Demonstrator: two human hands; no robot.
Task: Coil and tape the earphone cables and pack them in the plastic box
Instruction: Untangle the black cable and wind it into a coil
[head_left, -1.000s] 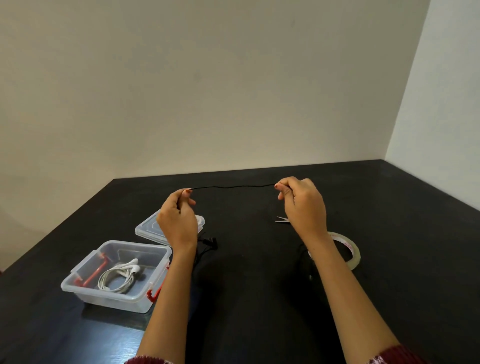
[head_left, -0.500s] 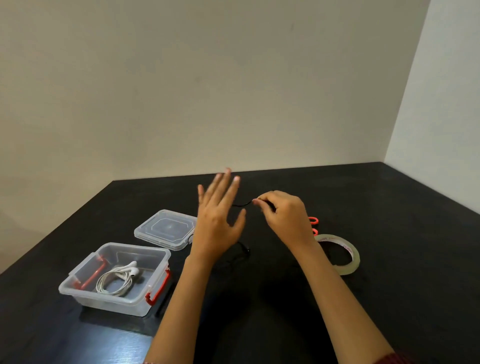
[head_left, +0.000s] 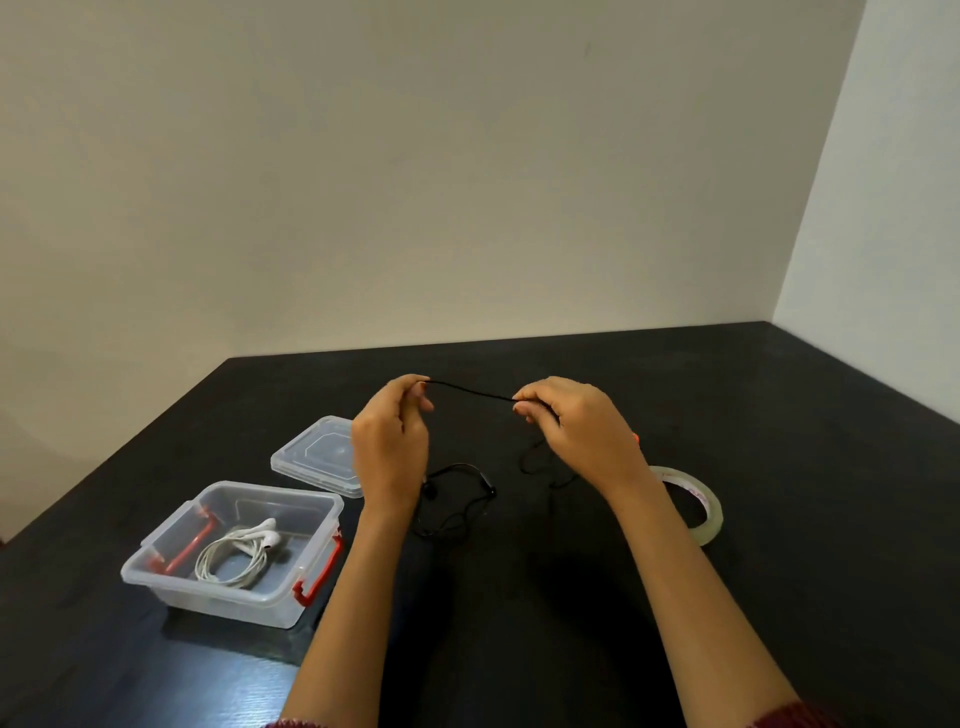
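Observation:
A black earphone cable (head_left: 470, 391) is stretched between both hands above the dark table (head_left: 779, 467). My left hand (head_left: 389, 447) pinches one end of the stretch and my right hand (head_left: 576, 431) pinches the other. The rest of the cable lies in loose loops on the table below them. At the left stands the open clear plastic box (head_left: 156, 564) with red latches, and a coiled white earphone (head_left: 239, 553) lies inside it. A roll of clear tape (head_left: 709, 512) lies flat to the right of my right wrist.
The box's clear lid (head_left: 311, 457) lies flat behind the box, partly hidden by my left hand. A small orange piece (head_left: 635, 438) peeks out behind my right hand. Walls meet at the table's far right corner.
Half a second ago my left hand was open with fingers spread; now it pinches the cable. The hands have drawn a length of cable out between them.

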